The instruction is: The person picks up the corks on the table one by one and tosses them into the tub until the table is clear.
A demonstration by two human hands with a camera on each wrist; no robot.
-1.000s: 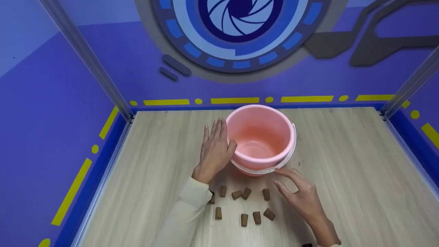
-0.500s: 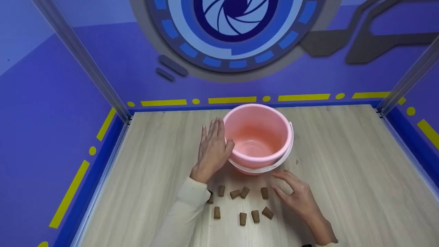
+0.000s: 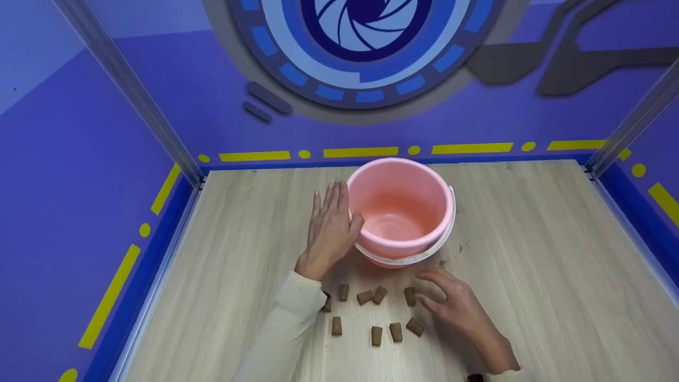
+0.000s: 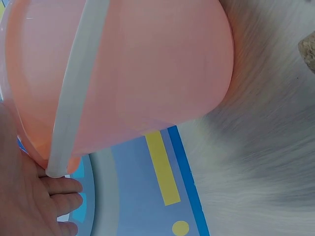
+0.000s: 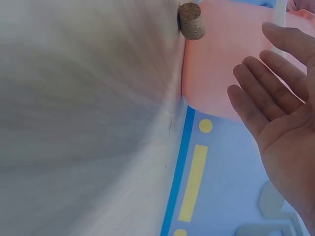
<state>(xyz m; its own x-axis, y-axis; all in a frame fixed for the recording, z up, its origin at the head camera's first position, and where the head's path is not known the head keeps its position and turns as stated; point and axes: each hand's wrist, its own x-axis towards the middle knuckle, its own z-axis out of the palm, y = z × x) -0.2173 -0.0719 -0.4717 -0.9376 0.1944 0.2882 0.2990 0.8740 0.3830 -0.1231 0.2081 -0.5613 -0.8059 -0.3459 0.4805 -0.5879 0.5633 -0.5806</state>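
A pink bucket (image 3: 395,245) with a white handle (image 3: 408,260) stands upright on the wooden table. Against its left side rests my left hand (image 3: 330,233), fingers straight and thumb by the rim; in the left wrist view the fingers lie near the handle's end. My right hand (image 3: 456,302) hovers in front of the bucket with thumb and fingers apart, holding nothing. Just left of its thumb is one brown cork (image 3: 410,296). In the right wrist view that hand's palm (image 5: 290,142) faces the bucket, and a cork (image 5: 192,22) shows beyond the fingertips.
Several more corks lie scattered before the bucket, among them a tilted cork (image 3: 415,327) and a cork (image 3: 337,326) near the left sleeve. Small dark crumbs (image 3: 443,262) dot the table to the bucket's right. Blue panels (image 3: 276,127) close off the back and both sides.
My right hand has left the bucket's handle and come down toward the nearest cork. My left hand stays against the bucket. The corks lie as before.
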